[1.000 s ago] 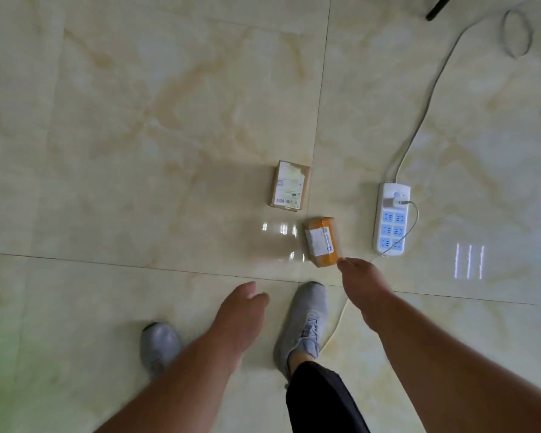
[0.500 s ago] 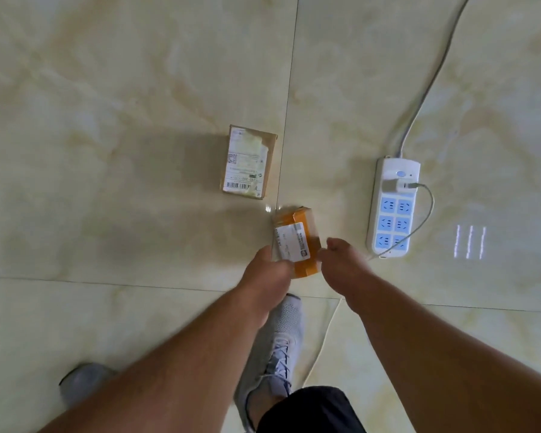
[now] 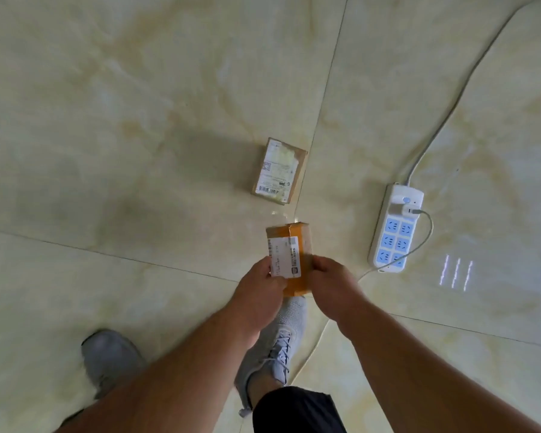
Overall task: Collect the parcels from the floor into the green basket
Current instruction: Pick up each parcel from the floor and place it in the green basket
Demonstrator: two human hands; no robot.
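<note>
A small orange-taped parcel (image 3: 291, 251) with a white label is held between both hands above the tiled floor. My left hand (image 3: 260, 290) grips its left near edge. My right hand (image 3: 331, 285) grips its right near edge. A second parcel, a brown cardboard box (image 3: 278, 170) with a white shipping label, lies flat on the floor just beyond, a little to the left. The green basket is out of view.
A white power strip (image 3: 395, 228) with blue sockets lies on the floor to the right, its white cable (image 3: 450, 110) running to the top right and a thin charger cord looping beside it. My grey shoes (image 3: 275, 342) stand below the hands.
Both hands closed in on the orange parcel and lifted it off the floor toward me. The view came closer to the floor.
</note>
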